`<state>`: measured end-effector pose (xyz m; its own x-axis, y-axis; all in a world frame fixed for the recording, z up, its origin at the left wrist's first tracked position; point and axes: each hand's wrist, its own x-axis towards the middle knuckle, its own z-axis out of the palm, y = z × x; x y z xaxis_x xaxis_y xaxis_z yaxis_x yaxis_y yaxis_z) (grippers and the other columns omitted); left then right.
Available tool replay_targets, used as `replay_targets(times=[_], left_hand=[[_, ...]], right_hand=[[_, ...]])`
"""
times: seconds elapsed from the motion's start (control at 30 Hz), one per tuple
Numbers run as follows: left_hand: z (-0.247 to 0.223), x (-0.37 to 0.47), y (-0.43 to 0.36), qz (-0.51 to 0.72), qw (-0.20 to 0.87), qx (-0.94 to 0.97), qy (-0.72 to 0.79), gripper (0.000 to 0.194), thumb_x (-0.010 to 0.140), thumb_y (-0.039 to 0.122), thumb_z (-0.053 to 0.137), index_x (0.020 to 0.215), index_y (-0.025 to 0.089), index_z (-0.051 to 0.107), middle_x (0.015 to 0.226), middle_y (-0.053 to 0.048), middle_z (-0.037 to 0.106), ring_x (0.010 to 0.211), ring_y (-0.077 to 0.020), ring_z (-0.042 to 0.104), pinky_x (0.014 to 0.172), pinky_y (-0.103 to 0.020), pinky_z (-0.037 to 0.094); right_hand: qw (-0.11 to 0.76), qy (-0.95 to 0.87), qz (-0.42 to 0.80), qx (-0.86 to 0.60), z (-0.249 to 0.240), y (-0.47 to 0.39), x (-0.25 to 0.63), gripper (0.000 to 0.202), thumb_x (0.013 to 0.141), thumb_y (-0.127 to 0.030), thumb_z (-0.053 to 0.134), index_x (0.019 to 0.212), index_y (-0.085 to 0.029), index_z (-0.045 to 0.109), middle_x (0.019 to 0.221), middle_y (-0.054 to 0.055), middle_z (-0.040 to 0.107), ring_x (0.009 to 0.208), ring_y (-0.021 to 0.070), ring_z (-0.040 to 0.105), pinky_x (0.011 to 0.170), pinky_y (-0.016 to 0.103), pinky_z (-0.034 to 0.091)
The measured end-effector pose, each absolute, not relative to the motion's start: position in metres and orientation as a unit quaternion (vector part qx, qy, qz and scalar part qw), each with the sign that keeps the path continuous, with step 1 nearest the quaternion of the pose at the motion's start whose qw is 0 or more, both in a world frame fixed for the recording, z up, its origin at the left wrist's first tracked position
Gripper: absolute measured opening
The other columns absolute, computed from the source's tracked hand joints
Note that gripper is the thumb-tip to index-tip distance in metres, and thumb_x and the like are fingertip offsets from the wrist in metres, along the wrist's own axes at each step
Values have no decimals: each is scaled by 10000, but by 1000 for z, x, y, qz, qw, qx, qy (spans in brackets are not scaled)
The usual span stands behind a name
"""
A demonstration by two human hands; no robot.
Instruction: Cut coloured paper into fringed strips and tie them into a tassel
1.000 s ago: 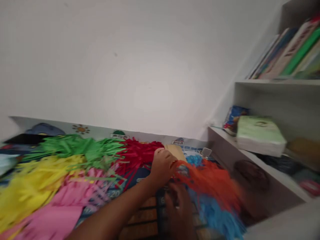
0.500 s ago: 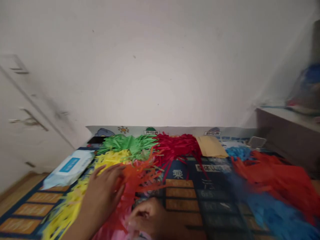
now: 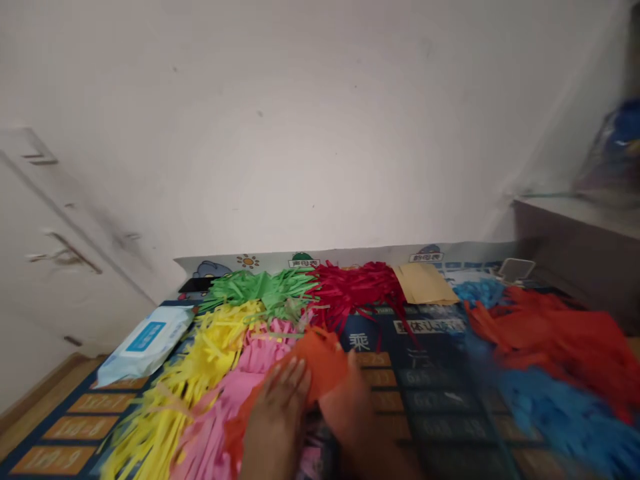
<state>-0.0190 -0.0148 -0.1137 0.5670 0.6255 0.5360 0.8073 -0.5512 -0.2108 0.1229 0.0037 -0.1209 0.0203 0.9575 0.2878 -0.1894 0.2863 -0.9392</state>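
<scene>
A piece of orange fringed paper [image 3: 323, 363] is raised at the near middle, between my two hands. My left hand [image 3: 280, 413] lies over its left part, fingers stretched out along the paper. At its right edge, my right hand [image 3: 353, 413] grips the sheet; most of those fingers are hidden or blurred. To the left of my left hand lies pink fringed paper [image 3: 233, 393], with yellow fringed paper [image 3: 165, 407] beyond it. Part of the orange strip trails down beside my left wrist.
Green fringed paper [image 3: 265, 290] and dark red fringed paper [image 3: 357, 287] lie at the back. Tan paper [image 3: 425, 283] is beside them. Red-orange [image 3: 555, 333] and blue fringed paper [image 3: 565, 420] fill the right. A wipes packet [image 3: 145, 343] sits left. A wall stands behind.
The orange paper has come up off the pink pile and moved right. My left hand has shifted right; my right hand has moved right and up to the paper's edge.
</scene>
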Motion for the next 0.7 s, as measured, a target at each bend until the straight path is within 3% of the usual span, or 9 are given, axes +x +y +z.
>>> replay_targets(times=[0.1, 0.17, 0.23, 0.33, 0.4, 0.5, 0.57, 0.63, 0.7], left_hand=[[-161, 17, -6, -202, 196, -898, -337, 399, 843, 108, 428, 1173, 163, 645, 1217, -62, 682, 1124, -205, 628, 963, -335, 473], [-184, 43, -6, -190, 158, -921, -301, 375, 856, 112, 446, 1167, 175, 647, 1216, -47, 684, 1134, -199, 621, 981, -325, 459], [-196, 64, -10, -160, 100, -937, -294, 361, 874, 129, 462, 1186, 182, 636, 1241, -43, 669, 1159, -197, 603, 1009, -327, 440], [-202, 79, -17, -109, 15, -945, -309, 363, 892, 157, 482, 1230, 185, 610, 1286, -53, 637, 1213, -207, 563, 1048, -344, 407], [-203, 81, -20, -94, -10, -947, -307, 358, 900, 173, 491, 1238, 191, 609, 1286, -55, 636, 1215, -211, 560, 1048, -347, 406], [-210, 78, -21, -99, 0, -948, -303, 358, 912, 230, 506, 1254, 184, 600, 1290, -67, 633, 1197, -220, 574, 1023, -348, 425], [-221, 75, -22, -108, 12, -948, -300, 362, 913, 256, 513, 1261, 198, 594, 1291, -58, 633, 1195, -219, 573, 1018, -343, 422], [-233, 74, -24, -120, 15, -944, -306, 335, 909, 260, 518, 1228, 231, 615, 1271, -43, 649, 1194, -215, 571, 1027, -343, 404], [-241, 74, -26, -138, 6, -940, -313, 292, 900, 261, 525, 1165, 252, 647, 1228, -38, 676, 1178, -216, 577, 1029, -351, 390]], right_hand=[[643, -429, 501, -390, -124, 10, 200, 695, 910, -689, 137, 1275, -273, 557, 1136, 96, 695, 1044, 276, 660, 873, 551, 505], [651, -401, 462, -449, -126, -2, 261, 695, 922, -660, 121, 1237, -260, 595, 1107, 119, 701, 1023, 286, 666, 872, 556, 502], [606, -472, 308, -561, -127, -21, 311, 622, 946, -625, 175, 1209, -270, 613, 1137, 125, 680, 1044, 287, 647, 852, 536, 515], [512, -545, 149, -647, -131, -49, 340, 391, 929, -515, 487, 1239, -289, 561, 1276, 93, 580, 1149, 264, 556, 895, 477, 502], [482, -573, 145, -647, -139, -60, 328, 410, 886, -485, 587, 1246, -291, 552, 1310, 79, 549, 1189, 260, 514, 934, 466, 481], [423, -650, 168, -609, -154, -60, 298, 427, 760, -561, 684, 1139, -368, 646, 1207, 23, 646, 1165, 299, 544, 993, 518, 430], [356, -697, 141, -606, -159, -52, 294, 381, 735, -539, 698, 1079, -378, 680, 1128, 26, 691, 1136, 352, 560, 1008, 606, 361], [305, -669, 34, -677, -160, -47, 308, 343, 830, -471, 599, 1117, -296, 668, 1138, 115, 680, 1143, 406, 536, 975, 680, 302], [297, -608, -84, -731, -159, -50, 324, 383, 883, -421, 523, 1182, -206, 627, 1165, 202, 648, 1173, 431, 498, 945, 674, 306]])
